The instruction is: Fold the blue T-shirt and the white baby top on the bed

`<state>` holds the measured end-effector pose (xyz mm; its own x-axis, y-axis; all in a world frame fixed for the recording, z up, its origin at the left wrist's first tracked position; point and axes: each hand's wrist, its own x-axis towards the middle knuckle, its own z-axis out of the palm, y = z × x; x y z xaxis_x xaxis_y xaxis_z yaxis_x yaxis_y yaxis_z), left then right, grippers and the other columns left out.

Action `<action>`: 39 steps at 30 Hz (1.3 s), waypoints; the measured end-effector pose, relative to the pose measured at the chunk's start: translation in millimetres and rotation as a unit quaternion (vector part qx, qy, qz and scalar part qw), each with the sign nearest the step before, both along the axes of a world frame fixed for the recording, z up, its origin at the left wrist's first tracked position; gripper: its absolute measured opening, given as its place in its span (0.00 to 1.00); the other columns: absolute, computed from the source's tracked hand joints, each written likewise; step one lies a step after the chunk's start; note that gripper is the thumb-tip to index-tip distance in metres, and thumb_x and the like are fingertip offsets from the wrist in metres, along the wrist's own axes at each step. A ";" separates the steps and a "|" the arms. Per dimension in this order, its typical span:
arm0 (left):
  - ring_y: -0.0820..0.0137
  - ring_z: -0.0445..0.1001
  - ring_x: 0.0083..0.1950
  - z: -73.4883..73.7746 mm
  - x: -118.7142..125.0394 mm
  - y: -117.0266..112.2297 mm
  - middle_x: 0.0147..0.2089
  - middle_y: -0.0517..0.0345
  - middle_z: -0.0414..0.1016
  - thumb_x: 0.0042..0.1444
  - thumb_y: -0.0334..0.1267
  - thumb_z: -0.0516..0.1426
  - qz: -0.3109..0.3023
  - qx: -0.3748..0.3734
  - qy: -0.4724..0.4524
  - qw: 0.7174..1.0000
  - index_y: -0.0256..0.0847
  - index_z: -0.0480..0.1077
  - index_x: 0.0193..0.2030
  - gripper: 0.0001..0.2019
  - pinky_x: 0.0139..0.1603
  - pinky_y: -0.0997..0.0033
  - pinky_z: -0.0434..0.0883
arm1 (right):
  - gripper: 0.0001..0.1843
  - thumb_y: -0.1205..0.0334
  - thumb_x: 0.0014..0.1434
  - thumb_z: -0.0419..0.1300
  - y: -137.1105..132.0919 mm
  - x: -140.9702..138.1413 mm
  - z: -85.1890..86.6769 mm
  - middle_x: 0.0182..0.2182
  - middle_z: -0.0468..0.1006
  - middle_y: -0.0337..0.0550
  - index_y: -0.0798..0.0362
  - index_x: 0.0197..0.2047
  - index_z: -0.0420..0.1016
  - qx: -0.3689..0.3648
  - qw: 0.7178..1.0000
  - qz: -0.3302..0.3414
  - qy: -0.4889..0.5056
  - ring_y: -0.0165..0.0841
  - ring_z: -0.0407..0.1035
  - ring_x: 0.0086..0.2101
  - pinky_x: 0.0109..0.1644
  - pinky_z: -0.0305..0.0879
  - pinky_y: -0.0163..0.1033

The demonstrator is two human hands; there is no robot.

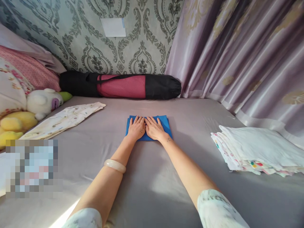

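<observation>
A folded blue cloth (148, 136) lies flat on the grey sheet, in the middle of the view. My left hand (137, 127) rests palm down on its left half, fingers stretched out. On the right half my right hand (154, 127) lies flat as well, its fingertips pointing away from me. The two hands almost meet at the thumbs. Parts of the cloth's top are hidden under them, while its corners and side edges show. Neither hand grips anything.
To the right is a stack of folded light cloths (266, 148). At left lie a patterned cloth (68, 118), a plush toy (44, 100) and a blurred-out patch. A black and pink rolled bag (121, 86) runs along the wall, near the purple curtain (201, 53).
</observation>
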<state>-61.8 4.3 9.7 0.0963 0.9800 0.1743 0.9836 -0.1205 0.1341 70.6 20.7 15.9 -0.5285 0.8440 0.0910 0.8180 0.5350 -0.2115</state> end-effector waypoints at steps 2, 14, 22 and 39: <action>0.58 0.51 0.71 -1.3 -0.5 0.5 0.69 0.50 0.59 0.66 0.39 0.39 0.001 -0.017 -0.001 1.000 0.37 0.58 0.67 0.25 0.69 0.45 0.49 | 0.29 0.60 0.67 0.39 0.6 -1.0 -2.4 0.68 0.52 0.47 0.57 0.69 0.53 -0.007 1.000 -0.001 0.002 0.39 0.43 0.67 0.70 0.35 0.55; 0.56 0.46 0.73 1.2 -8.9 1.8 0.71 0.48 0.53 0.67 0.45 0.38 0.057 -0.036 0.002 0.998 0.35 0.56 0.68 0.27 0.70 0.46 0.46 | 0.31 0.57 0.69 0.39 7.4 12.2 -1.9 0.68 0.51 0.54 0.66 0.69 0.52 0.024 0.991 -0.131 0.011 0.41 0.40 0.68 0.70 0.31 0.54; 0.56 0.46 0.73 -1.5 -10.0 2.5 0.72 0.48 0.51 0.67 0.46 0.37 0.057 -0.048 0.002 0.997 0.36 0.55 0.69 0.28 0.70 0.46 0.46 | 0.31 0.56 0.68 0.39 8.9 13.8 -6.7 0.68 0.52 0.53 0.65 0.68 0.53 0.000 0.991 -0.133 -0.001 0.41 0.40 0.68 0.70 0.32 0.53; 0.57 0.43 0.74 -6.0 -18.2 4.0 0.73 0.47 0.47 0.66 0.50 0.34 0.112 -0.065 -0.028 0.991 0.33 0.48 0.71 0.32 0.70 0.46 0.47 | 0.32 0.54 0.68 0.35 12.8 29.0 -7.8 0.69 0.51 0.53 0.65 0.69 0.50 -0.015 0.980 -0.199 0.013 0.42 0.40 0.68 0.68 0.39 0.51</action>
